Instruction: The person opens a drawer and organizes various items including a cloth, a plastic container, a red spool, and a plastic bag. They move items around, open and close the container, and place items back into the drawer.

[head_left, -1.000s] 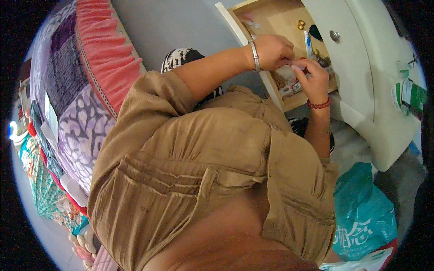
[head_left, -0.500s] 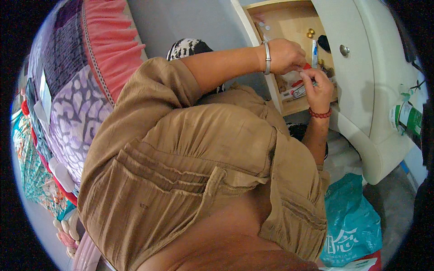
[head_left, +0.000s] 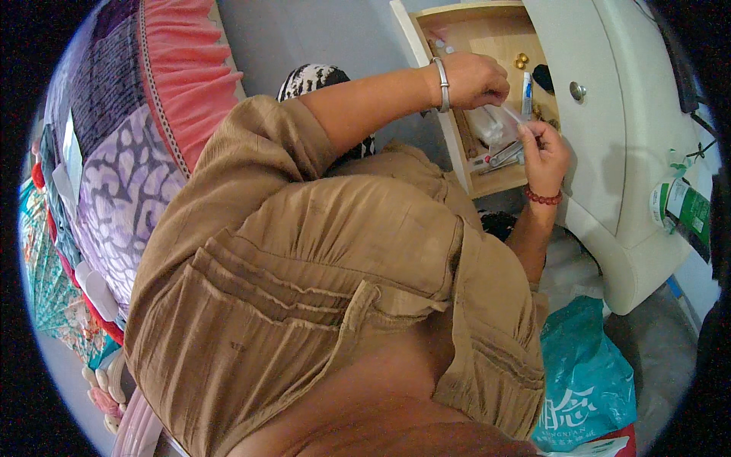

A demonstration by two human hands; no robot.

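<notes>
look: i see a thin white stick (head_left: 512, 114), small.
axis: slanted, up-left to down-right.
left hand (head_left: 476, 78): pinching its upper end.
right hand (head_left: 542, 148): pinching its lower end.

1. We see both hands working over the open wooden drawer (head_left: 487, 34): the left hand (head_left: 476, 78) at its middle, the right hand (head_left: 542, 148) just right of the near end, leaving only a narrow gap between them.
2. The drawer's far part shows bare wood beside small brass knobs (head_left: 521, 59) and a dark object (head_left: 543, 78); the near part is crowded with a clear bag (head_left: 487, 126) and tubes.
3. The white cabinet front (head_left: 609, 137) walls off the right side.
4. A teal plastic bag (head_left: 582, 373) fills the floor near right.
5. The quilted bed (head_left: 122, 152) blocks the left; grey floor between bed and drawer lies open.
</notes>
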